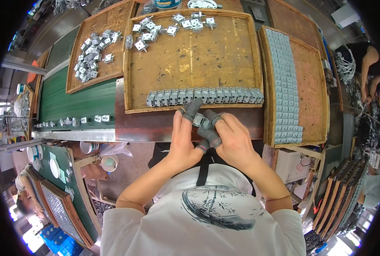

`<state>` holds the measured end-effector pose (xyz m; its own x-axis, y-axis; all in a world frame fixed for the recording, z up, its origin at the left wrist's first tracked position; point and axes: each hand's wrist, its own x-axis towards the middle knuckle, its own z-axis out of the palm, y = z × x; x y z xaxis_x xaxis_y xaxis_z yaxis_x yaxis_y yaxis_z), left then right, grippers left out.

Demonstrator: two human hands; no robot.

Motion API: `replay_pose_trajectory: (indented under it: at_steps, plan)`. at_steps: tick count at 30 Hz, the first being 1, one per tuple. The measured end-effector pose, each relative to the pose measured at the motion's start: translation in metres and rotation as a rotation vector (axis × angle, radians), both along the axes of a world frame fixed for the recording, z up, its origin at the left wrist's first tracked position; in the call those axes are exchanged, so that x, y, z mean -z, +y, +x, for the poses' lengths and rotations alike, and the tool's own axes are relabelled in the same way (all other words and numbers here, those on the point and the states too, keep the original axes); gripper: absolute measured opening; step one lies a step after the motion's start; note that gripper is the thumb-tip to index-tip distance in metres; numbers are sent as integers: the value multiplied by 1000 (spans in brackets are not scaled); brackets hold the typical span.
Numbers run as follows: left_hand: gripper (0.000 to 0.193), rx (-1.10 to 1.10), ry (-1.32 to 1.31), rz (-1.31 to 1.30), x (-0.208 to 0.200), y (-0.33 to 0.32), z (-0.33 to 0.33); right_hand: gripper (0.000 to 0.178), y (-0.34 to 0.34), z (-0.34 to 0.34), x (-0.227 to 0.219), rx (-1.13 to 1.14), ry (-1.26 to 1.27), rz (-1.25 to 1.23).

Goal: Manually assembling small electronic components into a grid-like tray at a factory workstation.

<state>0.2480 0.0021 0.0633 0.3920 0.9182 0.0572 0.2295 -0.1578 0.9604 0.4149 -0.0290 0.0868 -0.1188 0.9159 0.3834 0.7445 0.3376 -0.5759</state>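
Between the fingertips of my left hand (185, 138) and my right hand (234, 137) is a small grey block-shaped part (199, 120), partly hidden by the fingers. Grey finger covers sit on several of my fingers and thumbs, and both hands are closed round the part. They are just in front of the near edge of a wooden tray (215, 59). Along that edge inside the tray stands a straight row of similar grey parts (205, 96), side by side. Loose silvery parts (149, 29) lie scattered toward the tray's far side.
A second wooden tray (75, 83) at the left holds a heap of loose parts. Below it, several parts (84, 120) lie on a green conveyor belt (49, 102). The right-hand tray (311, 81) carries packed columns of grey parts. Another person's arm (366, 70) shows at far right.
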Motion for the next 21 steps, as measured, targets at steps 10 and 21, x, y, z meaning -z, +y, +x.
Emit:
replay_pose_trajectory:
  at_steps: [10, 21]
  plan:
    - [74, 162, 23, 483, 6, 12, -6, 44, 10, 13, 6, -185, 383, -631]
    - [37, -110, 408, 450, 12, 70, -68, 25, -22, 88, -2, 494, 383, -412]
